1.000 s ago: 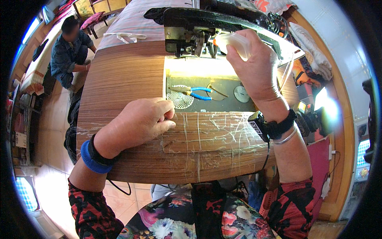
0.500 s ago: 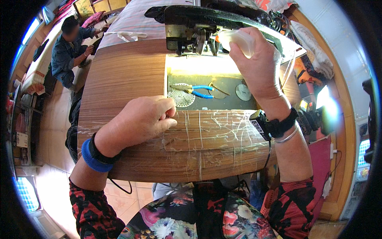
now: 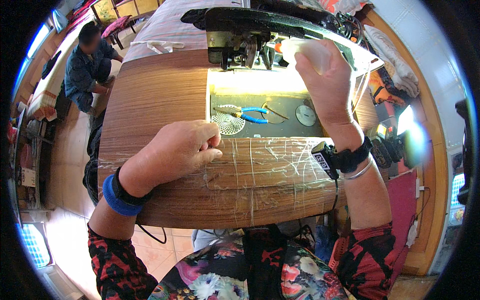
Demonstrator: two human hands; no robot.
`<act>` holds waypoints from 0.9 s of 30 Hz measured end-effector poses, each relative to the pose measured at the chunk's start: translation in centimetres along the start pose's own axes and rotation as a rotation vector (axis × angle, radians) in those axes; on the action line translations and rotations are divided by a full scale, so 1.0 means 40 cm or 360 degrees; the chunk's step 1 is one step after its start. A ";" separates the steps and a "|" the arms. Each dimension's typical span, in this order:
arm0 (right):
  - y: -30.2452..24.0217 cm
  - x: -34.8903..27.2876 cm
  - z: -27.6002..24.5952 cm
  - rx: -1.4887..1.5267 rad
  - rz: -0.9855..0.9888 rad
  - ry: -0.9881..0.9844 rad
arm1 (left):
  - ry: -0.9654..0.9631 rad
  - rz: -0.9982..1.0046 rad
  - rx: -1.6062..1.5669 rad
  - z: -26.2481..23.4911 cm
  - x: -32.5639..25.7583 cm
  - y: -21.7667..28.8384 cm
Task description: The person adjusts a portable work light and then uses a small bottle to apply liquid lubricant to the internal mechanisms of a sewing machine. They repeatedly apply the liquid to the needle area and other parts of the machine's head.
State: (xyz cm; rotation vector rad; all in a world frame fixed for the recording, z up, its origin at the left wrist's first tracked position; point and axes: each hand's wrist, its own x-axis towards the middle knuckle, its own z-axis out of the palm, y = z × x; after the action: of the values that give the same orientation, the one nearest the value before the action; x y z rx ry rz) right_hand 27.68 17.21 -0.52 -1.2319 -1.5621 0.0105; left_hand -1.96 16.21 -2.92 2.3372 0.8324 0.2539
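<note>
My right hand (image 3: pixel 327 75) is wrapped round a translucent white squeeze bottle (image 3: pixel 314 54) with an orange tip (image 3: pixel 278 47). The tip points left, close to the dark metal mechanism (image 3: pixel 245 50) under a sewing machine tipped back on its hinged bed. Below it, in the lit rectangular opening of the wooden table (image 3: pixel 150 90), lie blue-handled pliers (image 3: pixel 255 115), a white perforated disc (image 3: pixel 228 125) and a round grey plate (image 3: pixel 305 115). My left hand (image 3: pixel 180 147) rests curled on the tabletop at the opening's near left corner, with nothing visible in its fingers.
Cracked clear film (image 3: pixel 270 180) covers the table's front. A bright lamp (image 3: pixel 407 125) glows at the right. Striped fabric (image 3: pixel 165 25) and a white strap (image 3: pixel 159 46) lie beyond the table. At the far left another person (image 3: pixel 87 70) crouches beside furniture.
My right hand and the bottle have shifted slightly, with the tip a little further right. My left hand stays put. The other person's arms have lowered.
</note>
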 end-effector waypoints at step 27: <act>-0.015 -0.034 -0.004 -0.0090 0.0072 -0.0069 | -0.0019 -0.0008 -0.0006 -0.003 -0.002 0.003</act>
State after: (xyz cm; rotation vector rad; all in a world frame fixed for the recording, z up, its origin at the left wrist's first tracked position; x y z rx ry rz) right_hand 27.20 15.91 -1.09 -1.3190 -1.5811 0.0226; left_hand -2.00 16.14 -2.74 2.3307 0.8315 0.2389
